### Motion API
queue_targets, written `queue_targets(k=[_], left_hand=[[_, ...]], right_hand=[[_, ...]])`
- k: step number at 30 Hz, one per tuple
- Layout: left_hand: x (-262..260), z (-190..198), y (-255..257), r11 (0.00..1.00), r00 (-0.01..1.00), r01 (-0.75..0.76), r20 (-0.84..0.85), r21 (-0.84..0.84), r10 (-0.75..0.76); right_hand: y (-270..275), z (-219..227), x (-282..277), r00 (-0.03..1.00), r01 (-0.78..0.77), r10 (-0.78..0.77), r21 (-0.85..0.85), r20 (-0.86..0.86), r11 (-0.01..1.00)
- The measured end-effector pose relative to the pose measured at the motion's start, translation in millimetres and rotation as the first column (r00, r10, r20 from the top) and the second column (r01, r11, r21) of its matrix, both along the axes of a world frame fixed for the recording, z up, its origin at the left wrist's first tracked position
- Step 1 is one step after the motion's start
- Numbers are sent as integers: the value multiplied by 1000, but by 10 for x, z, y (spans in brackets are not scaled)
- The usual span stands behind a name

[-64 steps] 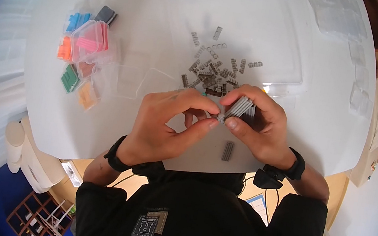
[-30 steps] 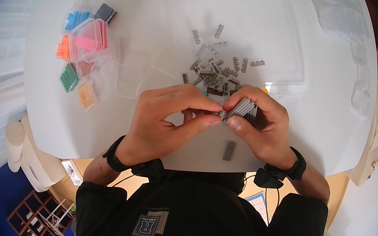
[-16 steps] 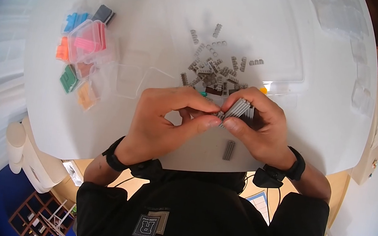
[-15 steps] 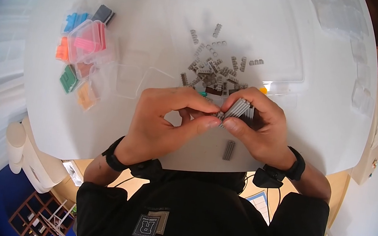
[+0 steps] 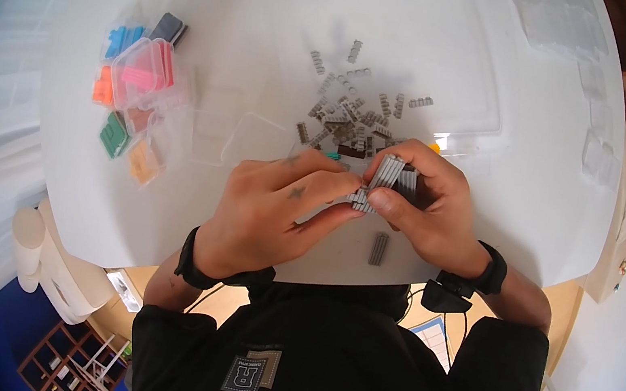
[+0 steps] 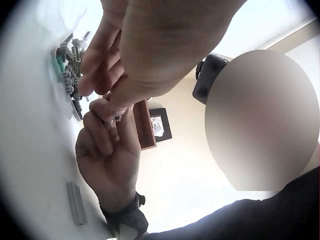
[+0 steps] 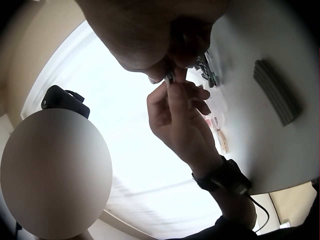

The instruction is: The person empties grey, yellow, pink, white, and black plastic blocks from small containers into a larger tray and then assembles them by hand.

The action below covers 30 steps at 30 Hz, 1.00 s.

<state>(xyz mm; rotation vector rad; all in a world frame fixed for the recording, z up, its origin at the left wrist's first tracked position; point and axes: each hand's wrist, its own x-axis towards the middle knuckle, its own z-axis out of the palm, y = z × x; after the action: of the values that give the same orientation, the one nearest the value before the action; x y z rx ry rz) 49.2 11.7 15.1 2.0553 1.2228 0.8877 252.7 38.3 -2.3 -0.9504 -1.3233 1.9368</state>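
In the head view the right hand [image 5: 437, 211] grips a bundle of grey ridged strips [image 5: 388, 172] between thumb and fingers. The left hand [image 5: 270, 209] pinches a small grey piece [image 5: 362, 199] against the lower left end of that bundle. Both hands' fingertips meet there, and in the wrist views they mostly hide the pieces. A separate grey ridged block [image 5: 378, 249] lies on the table below the hands, seen also in the right wrist view as a grey block [image 7: 276, 92]. Beyond the fingers lies a loose pile of grey pieces [image 5: 347, 123].
Clear boxes and bags with pink pieces [image 5: 143, 76], blue pieces [image 5: 123, 41], orange pieces [image 5: 103, 85] and green pieces [image 5: 114, 135] lie at the left of the white table [image 5: 189, 200]. A large clear tray [image 5: 500, 102] is at the back, with clear containers [image 5: 557, 25] at the far right.
The left hand has turned slightly, its back now facing up more. The bundle in the right hand stands steeper, and more of the small grey piece shows between the fingertips.
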Motion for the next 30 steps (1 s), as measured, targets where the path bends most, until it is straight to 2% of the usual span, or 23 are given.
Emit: queue_targets(k=[4,8,13,15,16,18,25,27,29,30], left_hand=[[-11,-22,-6,999,998,51,-39,13,-51],[25,-11,-5,998,999,40,14,-39,-39],[58,4,2,997,998,1,69,-76,4],[55,10,8,995,996,0,86,-98,9],[54,9,9,995,996,-4,83,-95,12],[52,4,11,996,997,-7,79,-92,14],[50,31,7,993,995,-38,85,-115,48],[56,33,1,991,995,-49,85,-123,60],[71,29,-9,968,977,-71,178,-241,116],[68,38,-18,968,977,-73,177,-240,118]], right_hand=[[-6,-6,-12,999,4,-7,-65,-49,998],[1,-22,-24,1000,-5,5,21,-25,1000],[-3,-17,-9,999,2,0,46,-44,999],[5,15,14,998,1,-8,-124,-59,992],[13,4,23,998,1,-9,-123,-60,992],[31,-32,32,995,-44,43,-14,-87,999],[36,-43,23,996,-17,14,-31,-86,999],[29,-35,5,993,41,-47,-52,-104,998],[39,-20,12,997,29,-31,-34,-65,999],[45,-12,13,999,18,-19,-17,-26,1000]])
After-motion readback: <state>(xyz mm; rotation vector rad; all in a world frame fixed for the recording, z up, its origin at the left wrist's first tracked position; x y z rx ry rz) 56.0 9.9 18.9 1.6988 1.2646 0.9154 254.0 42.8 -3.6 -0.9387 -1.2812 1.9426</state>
